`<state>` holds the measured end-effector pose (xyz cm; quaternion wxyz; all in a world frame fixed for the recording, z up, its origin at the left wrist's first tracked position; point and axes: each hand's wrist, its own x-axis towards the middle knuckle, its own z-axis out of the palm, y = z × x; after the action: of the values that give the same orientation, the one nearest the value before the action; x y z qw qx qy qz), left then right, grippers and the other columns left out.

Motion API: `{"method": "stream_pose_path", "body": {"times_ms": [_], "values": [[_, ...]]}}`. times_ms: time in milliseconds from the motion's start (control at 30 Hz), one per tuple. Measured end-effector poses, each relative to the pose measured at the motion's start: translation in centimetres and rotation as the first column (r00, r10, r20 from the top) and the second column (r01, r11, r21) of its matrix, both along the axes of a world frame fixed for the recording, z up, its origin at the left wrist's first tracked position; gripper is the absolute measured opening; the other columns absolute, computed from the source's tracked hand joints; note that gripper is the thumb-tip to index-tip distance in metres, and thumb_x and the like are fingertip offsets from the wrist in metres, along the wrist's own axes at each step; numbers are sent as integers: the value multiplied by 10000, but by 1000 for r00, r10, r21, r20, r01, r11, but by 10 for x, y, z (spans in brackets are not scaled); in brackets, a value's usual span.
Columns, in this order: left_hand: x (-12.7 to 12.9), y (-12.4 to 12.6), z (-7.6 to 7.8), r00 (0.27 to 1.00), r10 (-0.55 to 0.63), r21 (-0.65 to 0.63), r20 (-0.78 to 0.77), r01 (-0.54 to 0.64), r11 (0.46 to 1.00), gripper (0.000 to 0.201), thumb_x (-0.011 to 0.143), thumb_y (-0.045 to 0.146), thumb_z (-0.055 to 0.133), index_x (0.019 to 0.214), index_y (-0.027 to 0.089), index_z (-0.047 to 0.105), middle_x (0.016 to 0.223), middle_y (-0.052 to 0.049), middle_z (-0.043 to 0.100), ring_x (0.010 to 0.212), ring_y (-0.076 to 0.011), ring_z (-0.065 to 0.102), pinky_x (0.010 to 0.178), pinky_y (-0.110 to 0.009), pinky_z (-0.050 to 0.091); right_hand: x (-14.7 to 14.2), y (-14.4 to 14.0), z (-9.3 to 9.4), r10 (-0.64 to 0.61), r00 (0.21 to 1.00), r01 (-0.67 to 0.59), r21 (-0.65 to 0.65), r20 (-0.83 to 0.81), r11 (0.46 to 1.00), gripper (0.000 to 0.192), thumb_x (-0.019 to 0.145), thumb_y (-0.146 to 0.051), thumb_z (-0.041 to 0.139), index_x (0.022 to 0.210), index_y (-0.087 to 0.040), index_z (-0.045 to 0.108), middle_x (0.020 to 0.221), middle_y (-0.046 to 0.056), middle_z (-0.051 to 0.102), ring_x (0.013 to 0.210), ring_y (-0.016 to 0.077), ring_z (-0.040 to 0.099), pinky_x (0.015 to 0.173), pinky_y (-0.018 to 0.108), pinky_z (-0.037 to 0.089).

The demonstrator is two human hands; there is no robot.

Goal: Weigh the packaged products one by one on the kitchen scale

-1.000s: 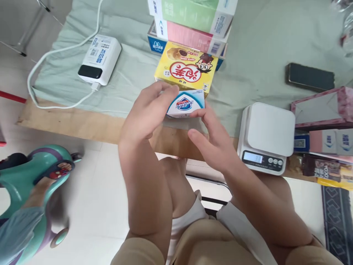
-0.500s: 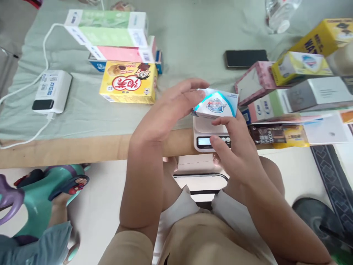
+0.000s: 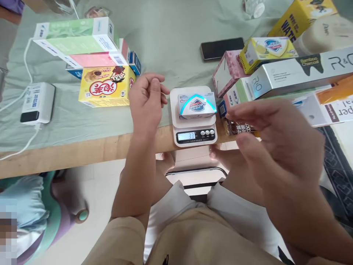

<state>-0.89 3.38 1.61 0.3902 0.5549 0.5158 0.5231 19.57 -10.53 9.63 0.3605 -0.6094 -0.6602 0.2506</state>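
- At about 9 o'clock a white power bank [image 3: 37,103] lies on the green cloth [image 3: 171,40], its white cable running off the table's near edge.
- At 10 o'clock sits a stack of long cartons, green on top and pink beneath [image 3: 79,42]; a yellow snack box [image 3: 106,86] with a cartoon face lies just in front of the stack, touching it.
- My left hand [image 3: 146,99] hovers just right of the snack box, fingers loosely curled, holding nothing.
- Near the table's front edge, at centre, stands a white kitchen scale [image 3: 194,127] with its display lit.
- A small white-and-blue soap box [image 3: 197,106] rests on the scale's platform, apart from both my hands.
- At 12 o'clock a dark phone [image 3: 222,48] lies flat on the cloth.
- My right hand [image 3: 275,136] hangs at 3 o'clock from the scale, open, fingers spread, blurred, gripping nothing.
- Behind it, at 1 to 2 o'clock, lies a crowd of boxes: a pink one [image 3: 224,71], a yellow soap box [image 3: 264,51] and a long white toothpaste carton [image 3: 298,71].
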Motion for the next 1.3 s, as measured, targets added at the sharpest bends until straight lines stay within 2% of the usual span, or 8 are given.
{"method": "stream_pose_path", "body": {"times_ms": [100, 267, 467, 567, 700, 833, 1000, 1300], "values": [[-1, 3, -7, 999, -12, 62, -51, 15, 998, 519, 828, 774, 643, 874, 263, 563, 819, 17, 608, 593, -89, 446, 574, -366, 403, -2, 23, 15, 92, 992, -98, 71, 82, 993, 138, 971, -342, 603, 1070, -249, 626, 1034, 28, 717, 991, 187, 700, 897, 398, 556], [-1, 3, -9, 999, -38, 92, -25, 41, 995, 421, 834, 458, 706, 658, 228, 399, 668, -19, 464, 601, -113, 410, 599, -367, 320, -8, 43, 6, 95, 988, -89, -55, 121, 995, 177, 966, -372, 595, 1085, -250, 643, 932, -3, 728, 776, 149, 670, 749, 354, 515], [1, -11, 8, 990, -141, 19, 2, 141, 990, 404, 1074, 465, 454, 749, 267, 590, 591, -8, 461, 544, -163, 420, 584, -386, 360, 5, 48, -8, 84, 965, -28, -218, 248, 975, 308, 922, -511, 586, 1057, -244, 662, 657, -10, 637, 504, 147, 523, 553, 340, 334], [-1, -12, 7, 989, -136, 55, -63, 140, 989, 299, 1072, 423, 486, 848, 284, 627, 755, -26, 606, 647, -184, 555, 672, -387, 491, 10, 49, -14, 87, 965, -25, -248, 246, 969, 361, 918, -574, 542, 1012, -247, 662, 591, -1, 594, 476, 174, 505, 531, 341, 293], [-4, -10, -1, 975, -89, 101, -205, 111, 989, 174, 971, 416, 611, 1009, 270, 696, 1346, -86, 652, 1168, -258, 665, 881, -401, 582, 13, 51, -16, 152, 941, -50, -319, 303, 947, 430, 937, -637, 491, 1066, -257, 646, 615, 21, 613, 513, 193, 507, 551, 338, 253], [-3, -12, -4, 869, -284, 22, -406, 320, 947, 585, 893, 533, 690, 1407, 275, 578, 1602, -103, 543, 1439, -318, 558, 1147, -455, 513, 14, 51, -7, 240, 932, -109, -419, 273, 901, 455, 923, -630, 500, 1115, -248, 654, 570, 2, 591, 499, 182, 500, 535, 310, 221], [1, -10, 1, 680, -399, -65, -615, 460, 885, 562, 819, 404, 784, 1340, 251, 639, 1386, -105, 695, 1315, -324, 646, 1153, -494, 532, 16, 46, 2, 204, 946, -131, -279, 253, 951, 296, 946, -501, 528, 1043, -249, 649, 574, -31, 569, 461, 132, 472, 504, 281, 189], [-8, 10, 4, 933, -62, 97, -355, 103, 990, 677, 633, 564, 957, 1204, 327, 681, 1226, -70, 721, 1149, -315, 707, 1006, -531, 625, 57, 43, 27, 223, 972, -230, -90, -81, 969, 117, 978, -343, 582, 1046, -256, 622, 571, -87, 497, 455, 56, 449, 458, 209, 320]]}}
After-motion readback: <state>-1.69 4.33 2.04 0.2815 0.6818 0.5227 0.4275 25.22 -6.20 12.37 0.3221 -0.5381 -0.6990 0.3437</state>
